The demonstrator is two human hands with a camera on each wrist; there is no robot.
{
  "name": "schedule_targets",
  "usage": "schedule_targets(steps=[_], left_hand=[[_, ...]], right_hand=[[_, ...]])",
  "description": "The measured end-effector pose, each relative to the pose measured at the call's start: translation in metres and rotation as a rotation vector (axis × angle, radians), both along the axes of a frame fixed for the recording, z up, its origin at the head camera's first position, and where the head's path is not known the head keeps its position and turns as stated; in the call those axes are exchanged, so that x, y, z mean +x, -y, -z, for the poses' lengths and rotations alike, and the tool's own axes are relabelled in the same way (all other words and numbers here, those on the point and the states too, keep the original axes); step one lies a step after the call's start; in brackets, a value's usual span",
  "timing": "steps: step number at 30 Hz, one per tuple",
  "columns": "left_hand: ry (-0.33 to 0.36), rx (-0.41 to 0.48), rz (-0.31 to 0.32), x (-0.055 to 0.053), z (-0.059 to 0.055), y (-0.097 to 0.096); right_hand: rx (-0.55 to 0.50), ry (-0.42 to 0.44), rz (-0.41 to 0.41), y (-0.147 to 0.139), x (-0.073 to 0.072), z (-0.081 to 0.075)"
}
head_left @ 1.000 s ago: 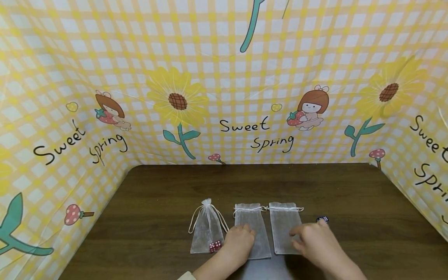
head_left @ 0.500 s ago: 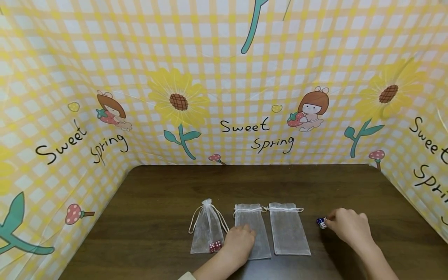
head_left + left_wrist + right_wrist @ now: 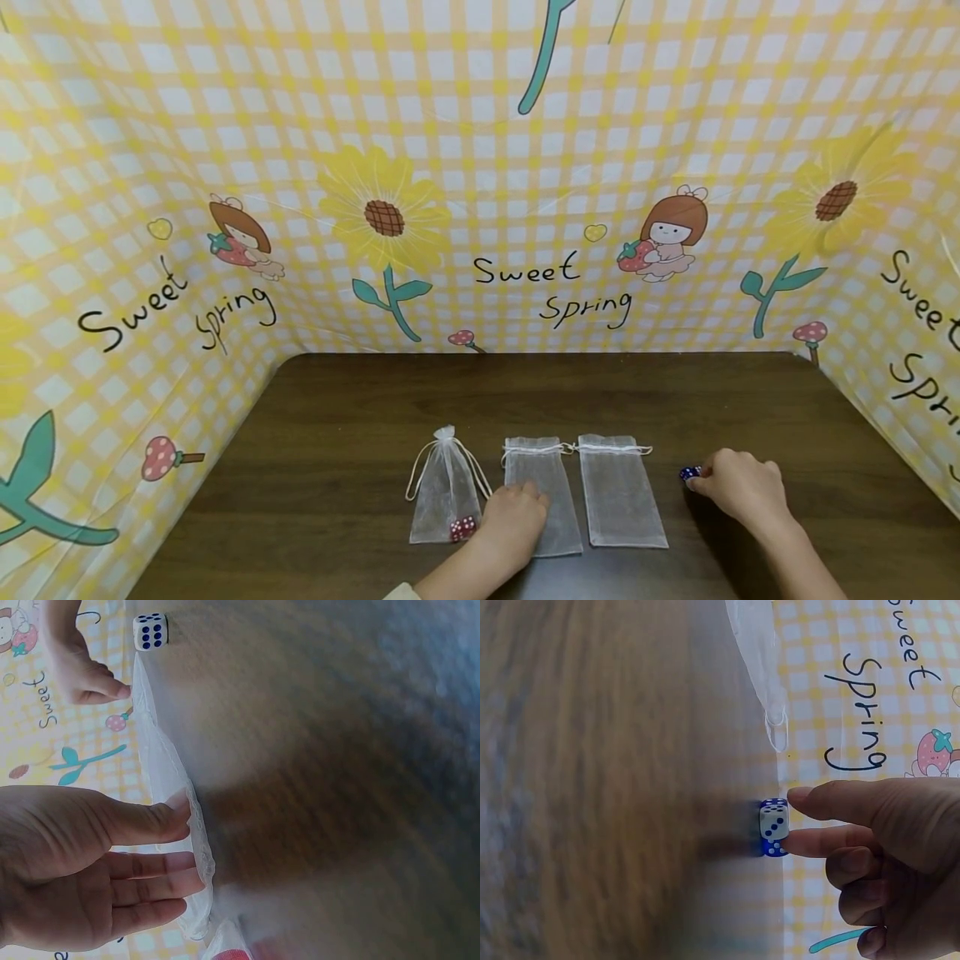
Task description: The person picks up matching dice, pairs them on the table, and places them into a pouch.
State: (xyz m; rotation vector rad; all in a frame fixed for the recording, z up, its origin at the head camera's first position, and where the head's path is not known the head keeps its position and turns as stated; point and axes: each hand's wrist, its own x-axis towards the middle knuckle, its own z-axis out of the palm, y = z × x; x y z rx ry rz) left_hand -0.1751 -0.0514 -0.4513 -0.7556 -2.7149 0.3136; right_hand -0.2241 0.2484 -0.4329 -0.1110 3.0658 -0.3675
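My left hand (image 3: pixel 513 521) rests on the middle white mesh drawstring bag (image 3: pixel 561 525), its fingers (image 3: pixel 154 885) fairly straight against the fabric. To the right, my right hand (image 3: pixel 746 487) pinches at a small group of blue dice (image 3: pixel 689 473) with thumb and index finger; the other fingers are curled in. A white die with blue pips (image 3: pixel 774 823) stands in front of the blue dice (image 3: pixel 771 849) in the right wrist view. Another mesh bag (image 3: pixel 622 504) lies flat between the two hands. The left wrist view shows a white die (image 3: pixel 152 632) past the bags.
At the left, a mesh bag (image 3: pixel 435 492) with its neck gathered and cords looped out holds red dice (image 3: pixel 462 527). The dark wooden table (image 3: pixel 525 387) ends at a yellow checked cloth backdrop (image 3: pixel 420 100) behind and along both sides.
My right hand has moved right, from over the right-hand bag to the dice. White die faces that showed at its fingertips half a second ago are now hidden in the head view. My left hand stays.
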Motion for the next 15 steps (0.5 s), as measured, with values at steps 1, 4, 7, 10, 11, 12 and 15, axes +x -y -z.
schedule_targets(steps=[1,4,7,10,11,12,15], left_hand=[[0.0,0.0,-0.001,0.0,0.0,-0.0001],[0.005,-0.002,-0.003,0.0002,-0.0002,-0.0003],[0.008,-0.005,-0.002,0.0003,-0.0009,-0.0003],[0.009,-0.013,-0.003,0.0,-0.0021,-0.0004],[0.011,-0.017,-0.004,-0.0001,-0.0023,-0.0006],[0.014,-0.02,-0.005,-0.0002,-0.0025,-0.0006],[0.021,-0.023,-0.008,-0.0005,-0.0022,-0.0007]], right_hand=[[-0.001,0.004,-0.001,0.0002,-0.0002,0.0],[0.0,0.01,0.0,0.0001,-0.0011,0.0007],[0.001,0.004,0.003,-0.0001,-0.0017,0.0017],[0.0,-0.004,0.006,-0.0002,-0.0018,0.0021],[0.0,-0.007,0.007,-0.0003,-0.0016,0.002],[-0.001,-0.008,0.008,-0.0004,-0.0013,0.0018],[-0.001,-0.006,0.006,-0.0008,0.0001,0.0]])
